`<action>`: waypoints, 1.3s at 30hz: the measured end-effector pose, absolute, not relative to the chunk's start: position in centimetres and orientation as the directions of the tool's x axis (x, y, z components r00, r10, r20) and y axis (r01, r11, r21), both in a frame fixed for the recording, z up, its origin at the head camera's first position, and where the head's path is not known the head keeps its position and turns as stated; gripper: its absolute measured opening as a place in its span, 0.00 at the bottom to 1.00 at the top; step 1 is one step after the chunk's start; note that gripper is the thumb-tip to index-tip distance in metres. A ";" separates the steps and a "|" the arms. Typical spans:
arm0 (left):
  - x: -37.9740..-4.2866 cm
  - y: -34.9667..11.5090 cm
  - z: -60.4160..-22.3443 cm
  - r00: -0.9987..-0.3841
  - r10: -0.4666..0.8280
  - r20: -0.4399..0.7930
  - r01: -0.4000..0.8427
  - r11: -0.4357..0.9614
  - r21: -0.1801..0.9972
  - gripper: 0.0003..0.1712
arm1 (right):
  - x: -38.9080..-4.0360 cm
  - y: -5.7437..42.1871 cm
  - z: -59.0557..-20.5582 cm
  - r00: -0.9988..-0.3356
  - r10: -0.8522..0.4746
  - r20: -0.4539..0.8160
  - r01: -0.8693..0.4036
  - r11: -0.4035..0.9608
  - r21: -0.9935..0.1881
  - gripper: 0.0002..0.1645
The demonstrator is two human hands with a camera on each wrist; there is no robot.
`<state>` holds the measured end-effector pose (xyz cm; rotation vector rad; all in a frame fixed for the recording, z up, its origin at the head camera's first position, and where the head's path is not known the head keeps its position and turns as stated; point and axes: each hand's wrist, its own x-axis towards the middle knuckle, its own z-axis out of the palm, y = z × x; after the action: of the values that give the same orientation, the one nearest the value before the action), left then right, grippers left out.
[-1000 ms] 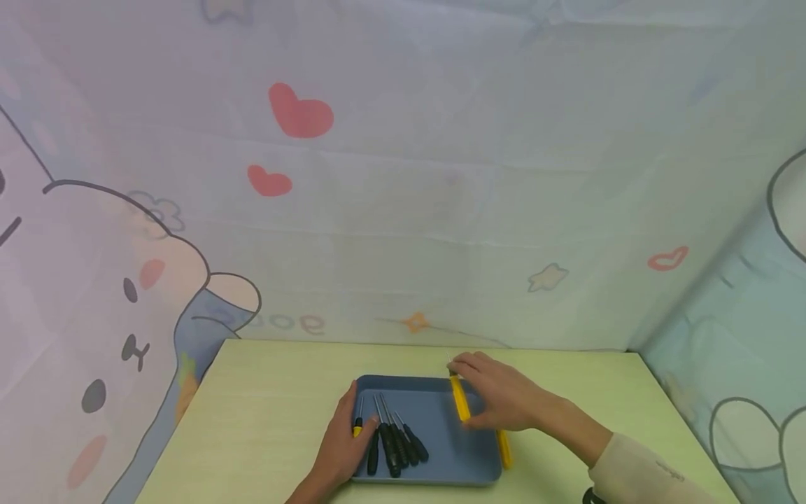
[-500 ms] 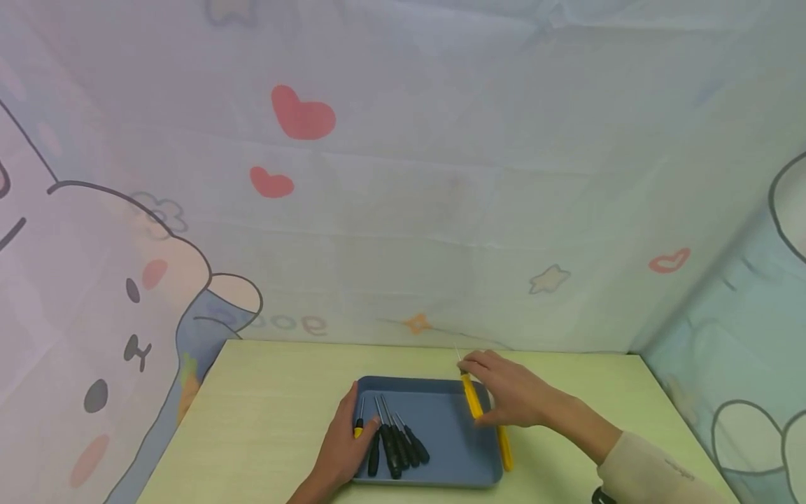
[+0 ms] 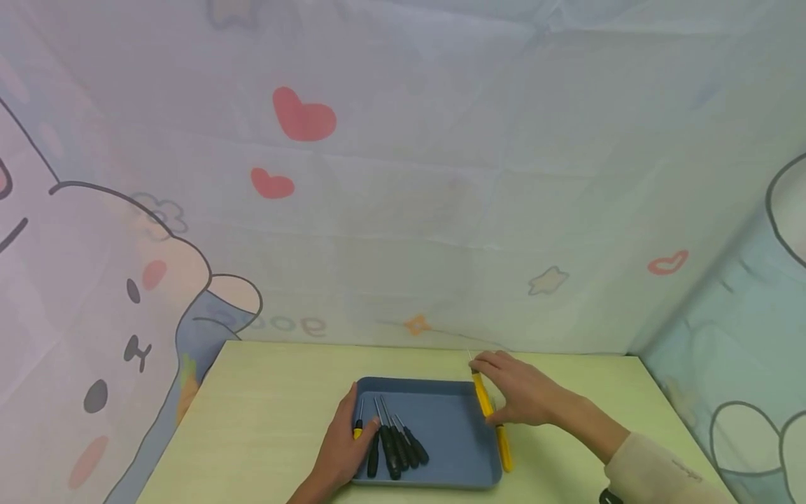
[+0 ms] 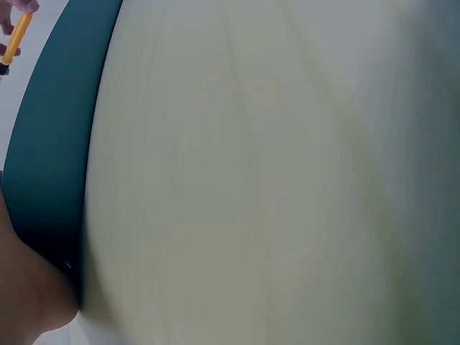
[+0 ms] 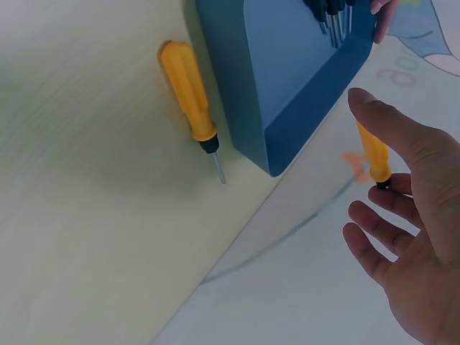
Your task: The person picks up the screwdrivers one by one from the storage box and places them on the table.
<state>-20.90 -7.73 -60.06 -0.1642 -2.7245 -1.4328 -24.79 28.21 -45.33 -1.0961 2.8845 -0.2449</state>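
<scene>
My right hand pinches a yellow-handled screwdriver between thumb and fingertips, raised by the tray's far right corner with its shaft pointing away. In the right wrist view the handle shows between thumb and index finger; the other fingers are spread. My left hand grips the left rim of the blue-grey tray, thumb over the inside. Several black-handled screwdrivers lie in the tray's left part, beside a small yellow-and-black one partly hidden by the left hand.
A second yellow-handled screwdriver lies on the table just outside the tray's right wall. The pale wooden table ends at a patterned cloth backdrop behind and at the sides.
My right hand has shifted to the right with the yellow screwdriver, from above the tray's inside toward its right edge. The left hand and the tray keep their place.
</scene>
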 end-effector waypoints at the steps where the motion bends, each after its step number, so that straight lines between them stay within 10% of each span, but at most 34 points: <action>1: -20.9 -7.7 -60.0 -0.992 0.066 0.105 0.124 0.564 0.816 0.47 | -24.8 28.3 -45.3 -0.748 -0.664 0.016 -0.657 0.736 -0.165 0.57; 39: -20.7 -7.6 -59.8 -0.993 0.057 0.100 0.115 0.569 0.814 0.48 | -23.9 31.0 -46.8 -0.779 -0.627 0.014 -0.620 0.767 -0.166 0.56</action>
<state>-20.75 -7.59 -59.83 -0.1489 -2.7266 -1.4225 -23.87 30.98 -46.78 -1.0285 2.9129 -0.2505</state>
